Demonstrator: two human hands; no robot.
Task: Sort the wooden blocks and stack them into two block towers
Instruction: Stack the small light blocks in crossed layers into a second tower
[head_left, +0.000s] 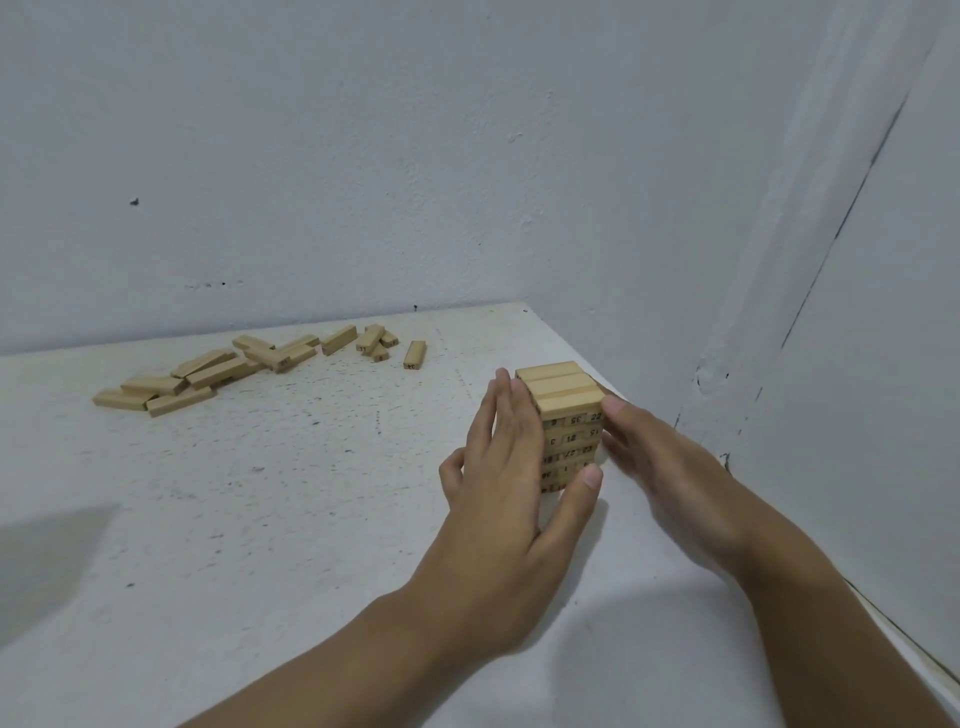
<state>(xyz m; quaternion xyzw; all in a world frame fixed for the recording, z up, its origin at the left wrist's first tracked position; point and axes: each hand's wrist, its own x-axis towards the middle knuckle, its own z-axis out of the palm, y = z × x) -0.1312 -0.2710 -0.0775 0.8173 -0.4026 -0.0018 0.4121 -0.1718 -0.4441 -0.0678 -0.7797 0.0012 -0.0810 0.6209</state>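
— What sits closest?

— Two bare forearms reach in from the bottom edge over a speckled white table (218, 545). The left hand (501, 467) lies flat against the left side of the block tower (563, 397), with its fingers straight and together. Its thumb (584, 486) presses the front face low down. The right hand (670, 470) is slightly blurred. It lies flat against the tower's right side, fingers extended, nothing curled round anything.

— So neither hand grips?

— No, both are open palms pressing inward from opposite sides.

— And the tower itself?

— It stands upright near the table's right edge, close to the room's corner. It has several layers, and three blocks lie side by side on top. The block ends facing the camera carry printed numbers.

— Further back?

— A single block (414, 355) lies alone, well apart from the tower. Just left of it is a small cluster (376, 340). Left of that, a longer scatter of loose blocks (208, 371) overlaps in a heap that trails toward the left. All of them lie flat near the far edge, below the pale grey wall (363, 156).
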